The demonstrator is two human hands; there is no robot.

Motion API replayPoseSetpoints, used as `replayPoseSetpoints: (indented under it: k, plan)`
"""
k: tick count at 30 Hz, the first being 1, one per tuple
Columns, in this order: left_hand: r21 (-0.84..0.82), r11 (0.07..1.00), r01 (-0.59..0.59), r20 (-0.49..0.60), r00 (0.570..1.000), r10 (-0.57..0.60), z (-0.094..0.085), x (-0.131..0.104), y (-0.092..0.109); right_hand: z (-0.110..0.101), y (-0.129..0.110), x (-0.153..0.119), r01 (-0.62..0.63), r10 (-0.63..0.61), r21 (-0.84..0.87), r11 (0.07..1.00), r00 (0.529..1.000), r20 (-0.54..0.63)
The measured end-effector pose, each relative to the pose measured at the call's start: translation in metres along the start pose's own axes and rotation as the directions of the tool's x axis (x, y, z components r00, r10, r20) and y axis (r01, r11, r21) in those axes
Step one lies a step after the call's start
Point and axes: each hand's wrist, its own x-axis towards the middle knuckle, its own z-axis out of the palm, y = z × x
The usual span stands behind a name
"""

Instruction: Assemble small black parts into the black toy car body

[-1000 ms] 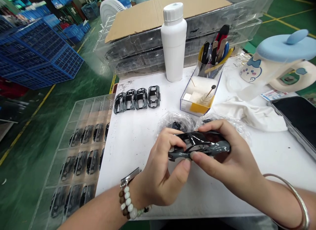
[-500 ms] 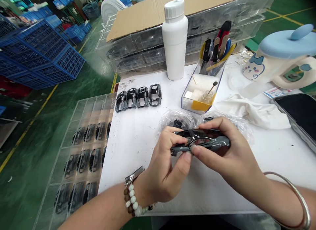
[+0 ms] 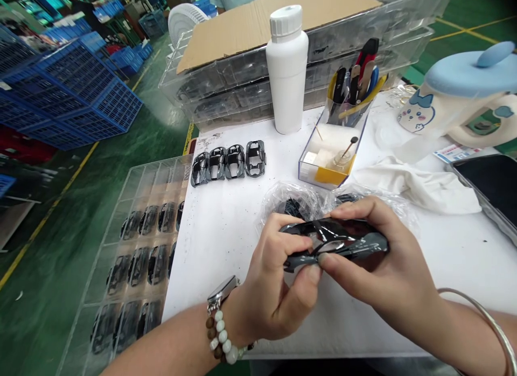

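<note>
Both hands grip one glossy black and grey toy car body above the white table. My left hand pinches its left end, with the index finger at the window opening and the thumb along the lower edge. My right hand wraps the other end, its thumb pressed to the near side close to the left thumb. Behind the car body lie clear plastic bags with small black parts inside. Several similar car bodies stand in a row on the table, farther back to the left.
A clear compartment tray of car bodies stands at the left. Behind are a white bottle, a tool holder box and stacked trays under cardboard. A white cloth, a phone and a lidded mug occupy the right.
The car body and both hands have shifted slightly right and down in the picture. The grip looks much the same; the whole view has tilted down a little less.
</note>
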Motion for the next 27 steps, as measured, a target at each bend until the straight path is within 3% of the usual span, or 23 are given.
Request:
replayPoseSetpoints:
  k: [10, 13, 17, 19, 22, 25, 27]
  plan:
    - [0.082, 0.990, -0.113, 0.062, 0.992, 0.109, -0.008, 0.008, 0.003, -0.008, -0.002, 0.003, 0.032, -0.026, -0.042, 0.999, 0.991, 0.130]
    - [0.102, 0.978, -0.180, 0.061, 0.983, 0.174, -0.010, 0.009, 0.003, -0.015, -0.004, 0.005, 0.028, -0.019, -0.038, 0.999, 0.974, 0.228]
    - [0.170, 0.945, -0.279, 0.100, 0.959, 0.265, -0.016, 0.010, 0.006, -0.025, -0.010, 0.008, 0.108, -0.111, 0.028, 0.994, 0.935, 0.337]
    - [0.223, 0.922, -0.316, 0.113, 0.948, 0.297, -0.019, 0.010, 0.007, -0.029, -0.010, 0.014, 0.163, -0.170, 0.047, 0.986, 0.940, 0.296]
    - [0.300, 0.882, -0.364, 0.124, 0.931, 0.343, -0.021, 0.010, 0.008, -0.034, -0.006, 0.032, 0.276, -0.276, 0.012, 0.961, 0.958, 0.080]
    - [0.354, 0.845, -0.400, 0.124, 0.916, 0.382, -0.020, 0.009, 0.006, -0.040, 0.001, 0.055, 0.391, -0.419, -0.218, 0.894, 0.903, -0.098]
    - [0.379, 0.828, -0.414, 0.128, 0.909, 0.396, -0.019, 0.009, 0.005, -0.043, 0.004, 0.069, 0.443, -0.505, -0.407, 0.798, 0.861, -0.053]
